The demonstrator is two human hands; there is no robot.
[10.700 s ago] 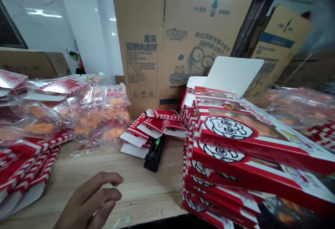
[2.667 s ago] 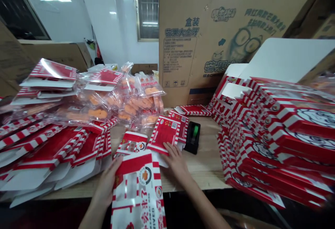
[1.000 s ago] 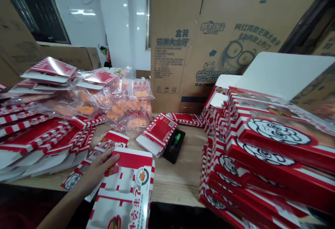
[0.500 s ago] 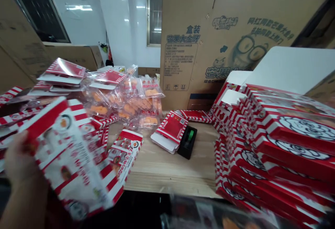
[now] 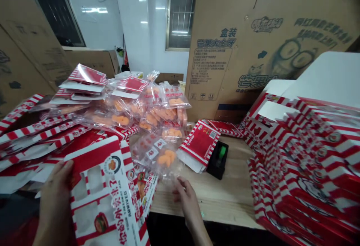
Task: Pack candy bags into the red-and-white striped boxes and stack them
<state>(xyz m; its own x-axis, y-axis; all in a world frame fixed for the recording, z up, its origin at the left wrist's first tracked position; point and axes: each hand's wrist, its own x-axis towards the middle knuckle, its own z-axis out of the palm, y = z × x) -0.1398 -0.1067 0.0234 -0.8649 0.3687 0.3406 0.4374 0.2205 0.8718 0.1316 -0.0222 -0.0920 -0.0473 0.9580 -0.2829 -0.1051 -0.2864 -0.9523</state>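
Observation:
In my left hand [image 5: 56,201] is a flat red-and-white striped cardboard box [image 5: 97,197] with cut-out windows and a burger picture, its printed face toward me. The fingers are wrapped around its left edge. My right hand [image 5: 187,201] is at the near corner of a clear plastic packet [image 5: 167,158] with orange pieces inside, its fingers closed on that corner. This packet lies partly over another striped box [image 5: 147,188] on the table. Behind it is a heap of similar clear packets [image 5: 157,113].
Striped boxes [image 5: 303,171] are stacked high at the right. A red card box [image 5: 199,144] and a black tape dispenser [image 5: 218,159] with green tape lie mid-table. More striped boxes [image 5: 42,137] fill the left. A large brown carton [image 5: 213,66] stands behind.
My right hand has come into view at the clear packet, which now lies nearer the middle. A blurred clear packet at the bottom edge is gone. The view has turned left.

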